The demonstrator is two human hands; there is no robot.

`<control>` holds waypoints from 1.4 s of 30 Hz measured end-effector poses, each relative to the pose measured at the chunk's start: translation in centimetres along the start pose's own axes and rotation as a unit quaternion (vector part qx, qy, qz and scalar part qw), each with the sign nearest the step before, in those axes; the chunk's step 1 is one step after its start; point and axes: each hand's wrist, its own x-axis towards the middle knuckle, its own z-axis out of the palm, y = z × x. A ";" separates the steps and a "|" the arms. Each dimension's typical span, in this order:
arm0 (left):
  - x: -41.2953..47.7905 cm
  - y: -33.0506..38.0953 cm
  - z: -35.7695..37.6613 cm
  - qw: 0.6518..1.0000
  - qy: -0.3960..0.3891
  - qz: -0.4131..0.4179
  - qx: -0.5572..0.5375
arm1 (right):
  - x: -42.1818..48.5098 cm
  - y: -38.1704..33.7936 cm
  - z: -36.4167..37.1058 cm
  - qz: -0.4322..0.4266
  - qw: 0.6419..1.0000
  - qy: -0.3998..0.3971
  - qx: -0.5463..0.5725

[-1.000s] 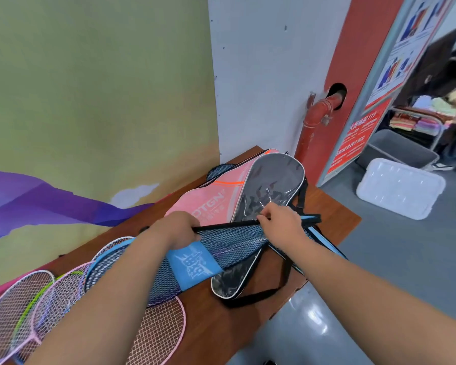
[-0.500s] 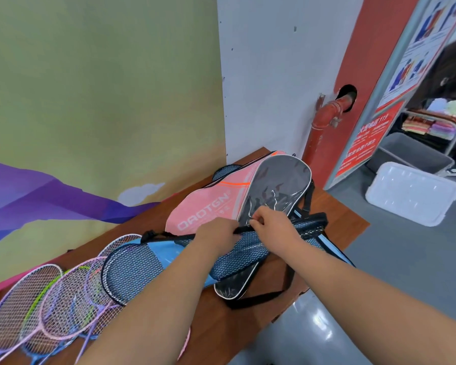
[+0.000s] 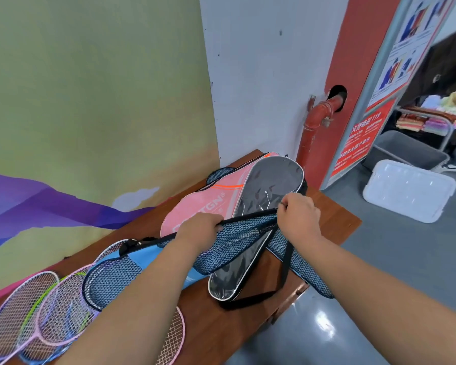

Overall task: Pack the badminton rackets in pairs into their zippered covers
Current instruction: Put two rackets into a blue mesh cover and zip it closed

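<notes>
Both hands, left (image 3: 199, 229) & right (image 3: 299, 216), clenched on blue mesh cover (image 3: 237, 241), zipping it; loose rackets (image 3: 48, 309) on desk (image 3: 221, 325) left to pack.

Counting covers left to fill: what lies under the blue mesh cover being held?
Under the blue mesh cover lie a grey cover and a pink cover. Anything beneath those is hidden.

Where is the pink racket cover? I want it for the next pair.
In the head view the pink cover lies at the table's far end by the white wall, under the grey cover, behind both hands.
</notes>
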 end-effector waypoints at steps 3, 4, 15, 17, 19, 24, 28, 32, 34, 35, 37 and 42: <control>0.1 -0.4 -0.4 1.000 0.000 -0.008 -0.024 | 1.0 1.2 -0.8 0.027 0.999 0.047 0.006; 0.0 -0.5 -0.7 0.999 0.001 -0.009 -0.031 | 1.3 1.6 -0.9 0.044 0.997 0.047 0.034; -0.7 0.6 -3.5 0.986 -0.008 -0.028 -0.167 | 2.8 6.5 -3.2 0.183 0.952 0.020 0.246; -0.8 1.0 -3.7 0.979 -0.007 -0.037 -0.200 | 3.1 6.9 -2.9 0.199 0.947 0.015 0.250; -1.0 1.1 -3.8 0.972 -0.012 -0.039 -0.231 | 3.3 7.3 -2.5 0.212 0.944 0.017 0.251; -1.8 0.6 -3.9 0.959 -0.022 -0.055 -0.279 | 3.5 7.5 -2.0 0.199 0.939 -0.027 0.280; -2.8 -0.7 -4.3 0.957 -0.007 -0.076 -0.280 | 3.0 6.4 -1.2 0.232 0.855 -0.190 0.424; -3.9 -1.5 -5.5 0.957 0.009 -0.098 -0.273 | 1.8 3.4 0.7 0.188 0.805 -0.311 0.468; -4.3 -1.7 -6.1 0.955 0.015 -0.110 -0.276 | 1.4 0.8 1.6 0.165 0.778 -0.340 0.502; -4.6 -1.7 -6.6 0.955 0.022 -0.112 -0.273 | 1.3 -0.7 2.0 0.159 0.762 -0.354 0.519; -5.3 -1.8 -7.5 0.957 0.036 -0.113 -0.264 | 0.8 -3.4 2.2 0.155 0.733 -0.371 0.549; -7.9 -3.3 -9.4 0.940 0.079 -0.140 -0.300 | 0.6 -8.8 3.7 0.149 0.677 -0.383 0.610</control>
